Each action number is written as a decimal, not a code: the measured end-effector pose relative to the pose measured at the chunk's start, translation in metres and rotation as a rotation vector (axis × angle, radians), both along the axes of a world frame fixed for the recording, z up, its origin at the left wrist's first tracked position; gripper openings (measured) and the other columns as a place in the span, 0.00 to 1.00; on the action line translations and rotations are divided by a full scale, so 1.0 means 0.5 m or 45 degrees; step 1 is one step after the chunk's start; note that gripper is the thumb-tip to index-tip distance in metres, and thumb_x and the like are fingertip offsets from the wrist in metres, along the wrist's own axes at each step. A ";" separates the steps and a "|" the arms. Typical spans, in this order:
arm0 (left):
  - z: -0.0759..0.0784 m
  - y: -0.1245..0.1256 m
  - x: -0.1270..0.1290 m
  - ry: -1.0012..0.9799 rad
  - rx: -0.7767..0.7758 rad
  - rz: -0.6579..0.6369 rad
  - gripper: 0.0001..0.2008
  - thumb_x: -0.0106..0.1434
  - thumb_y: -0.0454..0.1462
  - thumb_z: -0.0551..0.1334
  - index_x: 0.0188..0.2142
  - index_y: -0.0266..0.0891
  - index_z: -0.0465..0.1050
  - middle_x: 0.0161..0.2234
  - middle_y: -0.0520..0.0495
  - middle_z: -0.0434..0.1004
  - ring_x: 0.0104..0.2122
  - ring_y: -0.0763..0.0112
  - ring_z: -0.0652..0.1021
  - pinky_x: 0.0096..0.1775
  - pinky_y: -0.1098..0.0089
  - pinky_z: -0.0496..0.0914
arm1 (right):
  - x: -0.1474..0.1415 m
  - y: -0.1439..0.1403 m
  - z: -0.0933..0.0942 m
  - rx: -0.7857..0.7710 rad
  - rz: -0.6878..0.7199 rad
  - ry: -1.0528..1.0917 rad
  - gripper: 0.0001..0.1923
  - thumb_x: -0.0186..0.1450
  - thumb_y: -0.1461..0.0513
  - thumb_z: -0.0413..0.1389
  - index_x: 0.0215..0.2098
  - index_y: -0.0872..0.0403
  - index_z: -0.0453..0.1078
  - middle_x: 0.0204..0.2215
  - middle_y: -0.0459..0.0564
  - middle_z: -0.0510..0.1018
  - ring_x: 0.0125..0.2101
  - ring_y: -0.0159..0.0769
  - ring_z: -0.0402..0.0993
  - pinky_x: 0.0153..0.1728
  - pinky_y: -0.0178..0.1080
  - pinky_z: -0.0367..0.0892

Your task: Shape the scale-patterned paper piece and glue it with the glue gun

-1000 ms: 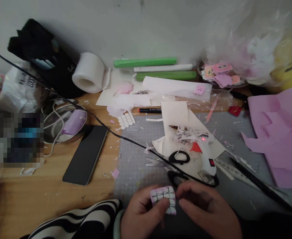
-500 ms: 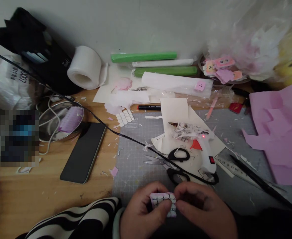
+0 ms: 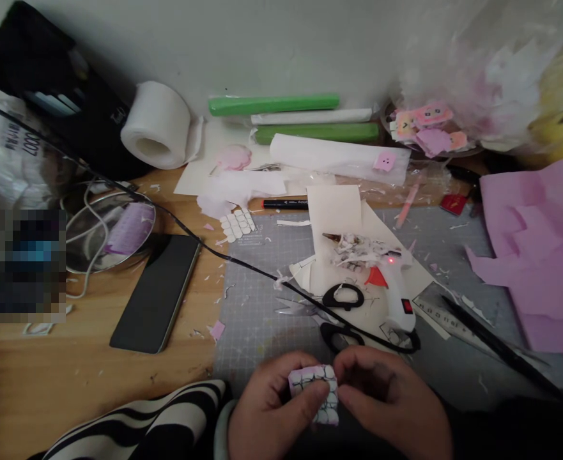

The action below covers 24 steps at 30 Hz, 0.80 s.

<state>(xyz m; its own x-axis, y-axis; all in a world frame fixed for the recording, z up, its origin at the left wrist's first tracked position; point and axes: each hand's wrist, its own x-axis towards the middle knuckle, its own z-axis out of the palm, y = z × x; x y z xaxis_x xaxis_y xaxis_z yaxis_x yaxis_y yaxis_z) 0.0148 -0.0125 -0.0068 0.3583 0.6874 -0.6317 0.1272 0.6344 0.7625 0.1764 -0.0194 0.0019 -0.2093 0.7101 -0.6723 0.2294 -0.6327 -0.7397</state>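
Observation:
Near the front edge, my left hand (image 3: 274,409) is closed around a small pink-edged piece (image 3: 326,399) faced with white paper drawn in rounded, dark-outlined tiles. The left thumb presses across its face. My right hand (image 3: 396,402) pinches at the right edge of that piece with thumb and index finger. Just beyond the hands lie black-handled scissors (image 3: 343,297), partly under a black cable. A white glue gun (image 3: 396,294) with a red light rests on cream paper (image 3: 333,217). A similar tile-patterned paper strip (image 3: 238,225) lies farther off to the left.
A grey cutting mat (image 3: 257,287) covers the middle. Left are a phone (image 3: 156,294), a metal bowl (image 3: 70,252) and a paper roll (image 3: 156,124). Right are a ruler (image 3: 447,316), a black pen-like tool (image 3: 501,345) and pink sheets (image 3: 540,255). A black cable (image 3: 257,268) crosses the table.
The tiled piece has tilted slightly in my hands, showing more of its lower edge. Both hands stay close together around it. The whole view has shifted a little.

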 end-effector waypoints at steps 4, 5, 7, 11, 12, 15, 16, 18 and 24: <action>0.000 -0.002 -0.001 0.002 -0.053 0.038 0.10 0.52 0.42 0.63 0.25 0.36 0.71 0.19 0.53 0.65 0.21 0.76 0.65 0.23 0.77 0.61 | -0.001 0.000 -0.001 -0.009 0.024 -0.005 0.04 0.52 0.63 0.53 0.26 0.55 0.68 0.18 0.41 0.65 0.21 0.26 0.60 0.22 0.28 0.57; 0.001 -0.003 0.000 -0.018 -0.077 0.050 0.10 0.52 0.42 0.63 0.25 0.36 0.70 0.19 0.54 0.64 0.21 0.76 0.65 0.23 0.77 0.61 | -0.002 -0.001 0.001 -0.003 0.016 -0.007 0.04 0.52 0.62 0.53 0.26 0.55 0.68 0.18 0.41 0.65 0.21 0.27 0.60 0.22 0.28 0.57; 0.003 -0.002 0.002 -0.070 -0.117 0.077 0.11 0.51 0.43 0.63 0.24 0.36 0.70 0.19 0.54 0.64 0.20 0.77 0.64 0.22 0.78 0.60 | -0.005 -0.001 0.007 0.015 -0.043 -0.016 0.05 0.52 0.61 0.53 0.25 0.55 0.68 0.18 0.41 0.65 0.21 0.27 0.60 0.23 0.29 0.57; 0.005 0.001 0.005 -0.144 -0.166 0.117 0.14 0.50 0.45 0.64 0.24 0.35 0.70 0.18 0.54 0.65 0.20 0.78 0.65 0.22 0.78 0.60 | -0.012 -0.002 0.019 -0.016 -0.221 -0.003 0.06 0.50 0.60 0.54 0.23 0.55 0.69 0.17 0.41 0.66 0.21 0.27 0.61 0.23 0.29 0.57; 0.006 0.001 0.005 -0.152 -0.176 0.123 0.14 0.50 0.45 0.64 0.24 0.35 0.70 0.18 0.54 0.65 0.19 0.78 0.65 0.22 0.78 0.60 | -0.012 -0.002 0.021 -0.033 -0.245 0.016 0.06 0.50 0.60 0.55 0.23 0.55 0.70 0.17 0.41 0.66 0.21 0.27 0.61 0.23 0.29 0.57; 0.006 0.001 0.004 -0.149 -0.179 0.124 0.15 0.51 0.45 0.63 0.24 0.34 0.70 0.18 0.53 0.67 0.19 0.78 0.66 0.22 0.78 0.61 | -0.014 0.000 0.023 -0.072 -0.299 0.079 0.06 0.49 0.61 0.55 0.23 0.56 0.69 0.17 0.41 0.67 0.21 0.26 0.61 0.23 0.29 0.56; 0.007 0.001 0.004 -0.144 -0.171 0.123 0.14 0.51 0.45 0.63 0.24 0.34 0.70 0.18 0.53 0.67 0.19 0.78 0.66 0.22 0.78 0.61 | -0.014 0.001 0.022 -0.079 -0.313 0.098 0.06 0.49 0.61 0.55 0.23 0.56 0.69 0.17 0.41 0.67 0.20 0.26 0.61 0.23 0.28 0.56; 0.007 0.001 0.004 -0.140 -0.154 0.113 0.14 0.51 0.45 0.63 0.24 0.34 0.70 0.18 0.53 0.67 0.19 0.78 0.66 0.22 0.78 0.61 | -0.014 0.002 0.022 -0.085 -0.317 0.118 0.05 0.50 0.61 0.55 0.23 0.57 0.69 0.16 0.41 0.67 0.20 0.25 0.60 0.22 0.28 0.55; 0.002 -0.001 0.003 -0.145 -0.154 0.099 0.14 0.52 0.45 0.63 0.25 0.35 0.70 0.19 0.53 0.67 0.20 0.78 0.66 0.23 0.78 0.61 | -0.007 0.002 0.016 -0.085 -0.217 0.120 0.05 0.51 0.61 0.54 0.23 0.56 0.68 0.17 0.40 0.65 0.21 0.25 0.60 0.22 0.27 0.56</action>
<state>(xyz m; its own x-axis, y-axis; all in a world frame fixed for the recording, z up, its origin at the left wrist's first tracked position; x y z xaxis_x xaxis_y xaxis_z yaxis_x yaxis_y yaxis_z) 0.0161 -0.0129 -0.0059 0.3813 0.6374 -0.6696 -0.0086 0.7267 0.6869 0.1727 -0.0183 0.0099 -0.1539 0.6949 -0.7024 0.0468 -0.7050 -0.7077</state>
